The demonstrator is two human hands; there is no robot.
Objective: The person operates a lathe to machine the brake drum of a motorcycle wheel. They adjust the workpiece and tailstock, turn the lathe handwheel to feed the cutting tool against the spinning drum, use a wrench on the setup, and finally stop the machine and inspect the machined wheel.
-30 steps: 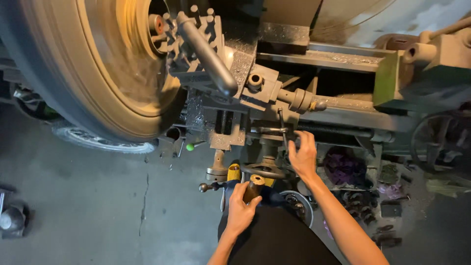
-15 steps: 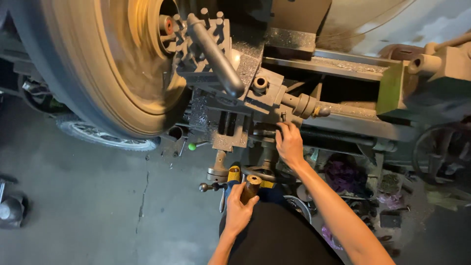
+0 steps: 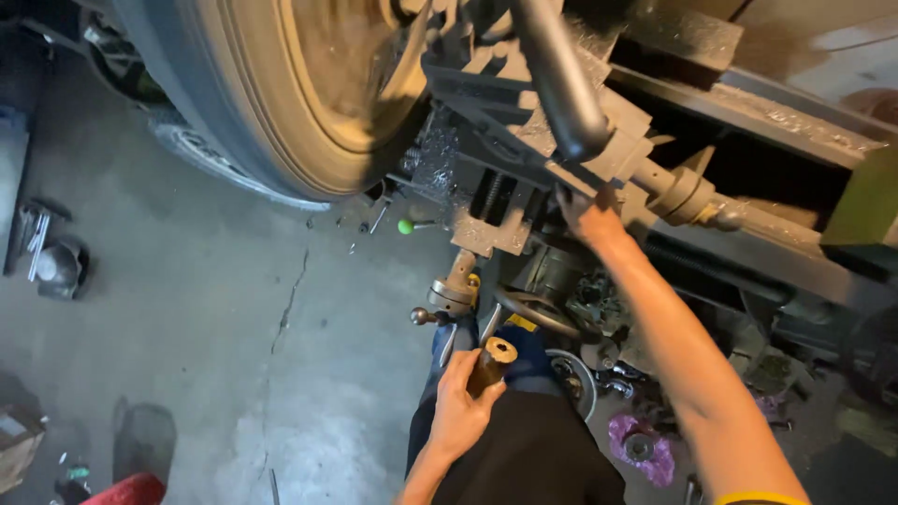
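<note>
Left hand (image 3: pixel 463 407) is wrapping its fingers (image 3: pixel 447 382) closed around a short brown cylinder (image 3: pixel 493 360), holding it low against the dark-clothed lap, cut end facing up. Right hand (image 3: pixel 589 217) is reaching up with the arm stretched out, pressing against the grey machine carriage (image 3: pixel 524 140) just under a thick dark lever handle (image 3: pixel 561 75); whether those fingers are closing on anything cannot be told, since the machine is hiding their tips. A large tan disc (image 3: pixel 309 84) with a dark rim is blurring at upper left, right beside the carriage. Below the carriage, a handwheel (image 3: pixel 538 313) and a small crank with a ball knob (image 3: pixel 440 304) are sitting between the two hands. A green-knobbed lever (image 3: pixel 406 226) is poking out near the disc. Cracked concrete floor (image 3: pixel 187 327) is lying underneath.
</note>
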